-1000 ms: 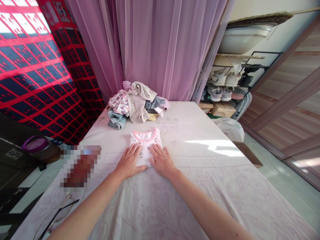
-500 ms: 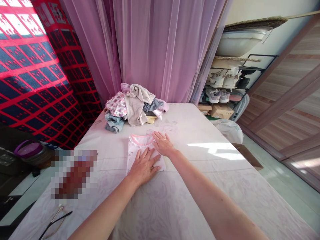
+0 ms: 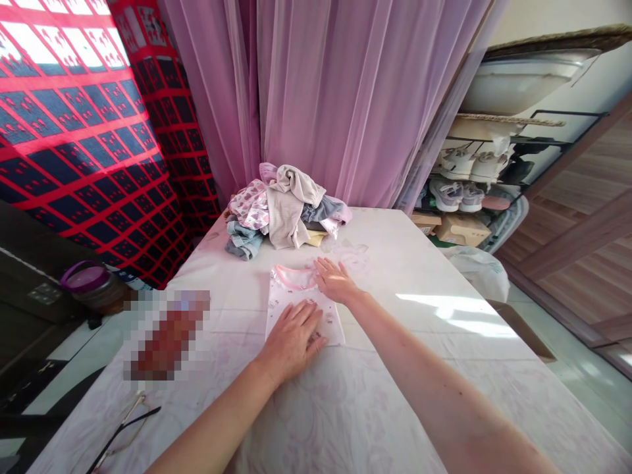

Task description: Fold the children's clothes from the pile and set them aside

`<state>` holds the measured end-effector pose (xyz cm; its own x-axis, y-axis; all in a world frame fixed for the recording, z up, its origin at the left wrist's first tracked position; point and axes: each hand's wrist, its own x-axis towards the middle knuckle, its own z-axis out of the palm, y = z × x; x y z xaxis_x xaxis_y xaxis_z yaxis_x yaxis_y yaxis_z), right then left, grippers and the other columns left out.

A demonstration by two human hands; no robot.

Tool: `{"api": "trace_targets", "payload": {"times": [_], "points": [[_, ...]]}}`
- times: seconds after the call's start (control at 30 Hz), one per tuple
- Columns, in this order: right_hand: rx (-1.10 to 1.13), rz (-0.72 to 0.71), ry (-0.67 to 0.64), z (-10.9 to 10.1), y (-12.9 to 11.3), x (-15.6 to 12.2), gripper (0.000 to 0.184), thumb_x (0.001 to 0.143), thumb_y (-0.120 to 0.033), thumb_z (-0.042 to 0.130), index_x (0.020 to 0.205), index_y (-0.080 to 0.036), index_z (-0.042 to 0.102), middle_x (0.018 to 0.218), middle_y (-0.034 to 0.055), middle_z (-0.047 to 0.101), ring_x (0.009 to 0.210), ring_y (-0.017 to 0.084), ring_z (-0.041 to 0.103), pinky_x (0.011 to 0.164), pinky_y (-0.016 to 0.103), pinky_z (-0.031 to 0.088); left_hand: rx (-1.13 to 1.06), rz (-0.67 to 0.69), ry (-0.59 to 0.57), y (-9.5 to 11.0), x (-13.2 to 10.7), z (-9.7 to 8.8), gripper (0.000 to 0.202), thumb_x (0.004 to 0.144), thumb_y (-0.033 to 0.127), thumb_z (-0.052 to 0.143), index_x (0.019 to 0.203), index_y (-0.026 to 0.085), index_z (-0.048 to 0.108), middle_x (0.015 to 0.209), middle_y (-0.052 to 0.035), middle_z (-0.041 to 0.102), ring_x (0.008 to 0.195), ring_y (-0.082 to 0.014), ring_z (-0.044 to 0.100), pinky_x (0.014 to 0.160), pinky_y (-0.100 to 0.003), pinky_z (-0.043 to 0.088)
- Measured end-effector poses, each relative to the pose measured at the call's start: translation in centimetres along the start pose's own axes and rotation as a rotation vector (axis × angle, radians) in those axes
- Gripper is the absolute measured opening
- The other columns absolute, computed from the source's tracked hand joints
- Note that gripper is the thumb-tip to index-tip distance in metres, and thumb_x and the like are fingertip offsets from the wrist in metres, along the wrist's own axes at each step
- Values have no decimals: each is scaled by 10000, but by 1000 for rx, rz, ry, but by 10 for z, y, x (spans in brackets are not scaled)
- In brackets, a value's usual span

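Note:
A folded white shirt (image 3: 281, 299) with a pink neckline and a small print lies flat on the table, its collar facing away from me. My left hand (image 3: 296, 336) rests palm down on the shirt's middle, fingers stretched out. Over the upper right corner, beside the collar, my right hand (image 3: 336, 282) lies flat with its fingers extended. Neither hand grips the cloth. Parts of the shirt are hidden beneath both hands.
Behind the shirt sits a heap of crumpled clothes (image 3: 286, 210) by the purple curtain (image 3: 316, 99). Eyeglasses (image 3: 123, 428) and a blurred-out item (image 3: 170, 339) lie on the left of the patterned tablecloth (image 3: 419, 382). A shoe rack (image 3: 494, 141) stands beyond the right edge.
The camera view has turned slightly left, shifting everything rightward. My left hand's fingers have drawn closer together on the shirt; my right hand stays by the collar.

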<state>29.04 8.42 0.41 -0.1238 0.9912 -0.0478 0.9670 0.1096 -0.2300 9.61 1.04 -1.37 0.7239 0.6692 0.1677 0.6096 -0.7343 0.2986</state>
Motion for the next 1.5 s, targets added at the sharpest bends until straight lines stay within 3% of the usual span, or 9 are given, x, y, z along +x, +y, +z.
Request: {"api": "trace_targets", "payload": {"times": [0.1, 0.23, 0.5, 0.7, 0.83, 0.97, 1.2, 1.37, 1.5], "points": [[-6, -224, 85, -3, -33, 8, 515, 1003, -331, 319, 1515, -275, 339, 1599, 39, 291, 1481, 196, 216, 1197, 495, 136, 48, -20, 90, -12, -20, -1, 614, 947, 564, 397, 1452, 215, 429, 1501, -116, 464, 1439, -286, 330, 1193, -531, 212], [-14, -446, -11, 9, -73, 27, 453, 992, -333, 388, 1435, -287, 472, 1551, 30, 393, 1455, 207, 288, 1190, 478, 182, 72, -11, 44, -24, -38, 8, 696, 916, 571, 447, 1486, 179, 371, 1533, -140, 412, 1452, -311, 303, 1182, -527, 240], [75, -299, -59, 29, -72, 48, 427, 991, -263, 357, 1367, -250, 559, 1501, 14, 470, 1403, 167, 382, 1162, 367, 273, -10, -7, 36, -22, -39, 17, 723, 918, 579, 445, 1512, 189, 315, 1569, -135, 351, 1469, -298, 268, 1192, -524, 219], [79, -62, -87, 5, -87, 65, 514, 842, -246, 557, 1356, -264, 562, 1375, 50, 594, 1245, 233, 550, 1043, 372, 420, -287, -69, 214, -24, -39, 4, 409, 983, 398, 386, 1292, 211, 578, 1324, -101, 631, 1278, -236, 536, 1110, -469, 401], [59, 23, -229, -14, -96, 76, 380, 726, -266, 665, 1104, -269, 708, 1147, 62, 708, 1023, 294, 660, 886, 419, 508, -569, -312, 426, -38, -37, 1, 291, 959, 336, 415, 1061, 223, 663, 1057, -68, 719, 1015, -192, 663, 924, -361, 537], [99, 42, -342, -29, -91, 74, 269, 696, -241, 664, 959, -263, 717, 873, 20, 742, 793, 230, 685, 679, 314, 537, -828, -604, 536, -57, -31, 6, 242, 912, 323, 491, 1072, 209, 632, 1108, -68, 699, 1014, -179, 672, 877, -324, 557], [607, -28, -295, -43, -50, 51, 330, 729, -251, 673, 1056, -236, 634, 916, -4, 735, 687, 135, 654, 605, 219, 507, -1028, -596, 374, -60, -27, 1, 520, 857, 276, 589, 1353, 200, 452, 1360, -130, 594, 1136, -199, 644, 899, -336, 557], [772, -24, -236, -38, -44, 51, 437, 709, -212, 685, 1139, -235, 607, 913, -5, 725, 600, 108, 620, 565, 206, 486, -801, -646, 132, -43, -26, -13, 681, 833, 265, 601, 1462, 231, 343, 1003, -23, 723, 764, -163, 690, 720, -303, 530], [730, -22, -220, -22, -53, 60, 415, 708, -190, 665, 1114, -262, 621, 705, -60, 669, 506, 105, 557, 526, 213, 455, -615, -695, 79, -36, -26, -22, 736, 820, 282, 612, 1489, 265, 306, 921, 12, 698, 789, -170, 667, 718, -279, 468]]}}
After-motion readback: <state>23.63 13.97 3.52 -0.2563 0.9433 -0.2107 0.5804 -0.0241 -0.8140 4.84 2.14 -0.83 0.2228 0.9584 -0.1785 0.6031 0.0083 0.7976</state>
